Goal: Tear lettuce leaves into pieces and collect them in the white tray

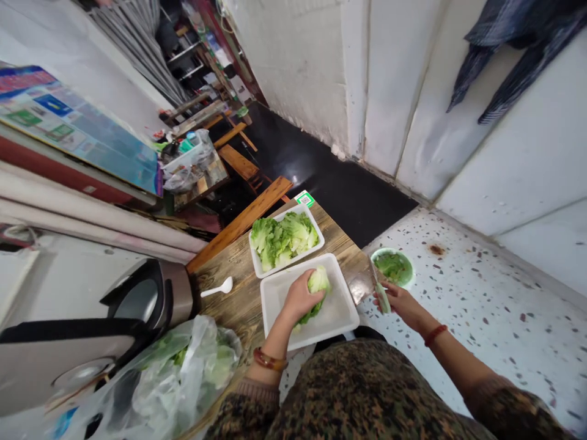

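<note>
My left hand [302, 296] is closed around a head of lettuce [320, 280], its pale end up and darker leaves below. It is over a white plastic tray [342, 305] on the wooden table. My right hand [398, 301], beyond the table's right edge, grips a cleaver [361, 285] with a broad shiny blade and what looks like a pale green handle. The blade is beside the tray's right rim. Behind this tray, a second white tray [255, 260] is full of loose lettuce leaves [287, 237].
A white spoon [217, 287] lies on the table [241, 260] at left. Nearer me is a clear plastic bag [192, 360] with greens inside, beside a rice cooker [172, 287]. A green basin [393, 267] holding leaves stands on the speckled floor. A wooden bench [247, 220] adjoins the table's far side.
</note>
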A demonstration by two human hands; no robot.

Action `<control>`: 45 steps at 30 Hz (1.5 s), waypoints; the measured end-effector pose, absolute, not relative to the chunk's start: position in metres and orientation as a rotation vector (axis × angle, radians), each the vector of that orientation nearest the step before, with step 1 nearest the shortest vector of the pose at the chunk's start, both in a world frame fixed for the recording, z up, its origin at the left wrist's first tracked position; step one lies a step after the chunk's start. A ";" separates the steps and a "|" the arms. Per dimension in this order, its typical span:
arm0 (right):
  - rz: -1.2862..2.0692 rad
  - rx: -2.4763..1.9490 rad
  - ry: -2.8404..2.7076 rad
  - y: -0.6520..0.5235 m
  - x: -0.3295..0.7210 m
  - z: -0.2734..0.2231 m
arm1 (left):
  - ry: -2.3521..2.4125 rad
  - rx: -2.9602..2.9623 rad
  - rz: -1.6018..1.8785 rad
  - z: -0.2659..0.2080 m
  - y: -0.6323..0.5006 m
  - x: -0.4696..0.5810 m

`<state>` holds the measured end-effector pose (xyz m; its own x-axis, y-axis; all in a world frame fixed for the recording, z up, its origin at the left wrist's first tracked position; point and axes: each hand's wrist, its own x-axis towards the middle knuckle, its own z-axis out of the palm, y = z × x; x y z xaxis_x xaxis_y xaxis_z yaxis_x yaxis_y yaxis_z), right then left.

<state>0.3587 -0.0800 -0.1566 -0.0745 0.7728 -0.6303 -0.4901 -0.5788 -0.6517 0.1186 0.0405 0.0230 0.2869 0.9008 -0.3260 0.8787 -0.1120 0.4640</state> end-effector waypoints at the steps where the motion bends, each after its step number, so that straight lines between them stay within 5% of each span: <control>1: 1.770 -1.238 -0.286 -0.088 0.358 -0.148 | 1.563 2.006 0.010 0.021 0.043 0.125; 7: 1.713 -1.166 -0.396 -0.113 0.364 -0.110 | 1.432 2.112 -0.182 0.003 0.062 0.171; 17: 1.255 -1.596 -0.953 -0.139 0.385 -0.118 | 1.221 2.373 -0.487 -0.011 0.071 0.243; 45: 1.114 -1.714 -0.703 -0.126 0.408 -0.152 | 0.862 2.615 -0.988 -0.056 0.064 0.353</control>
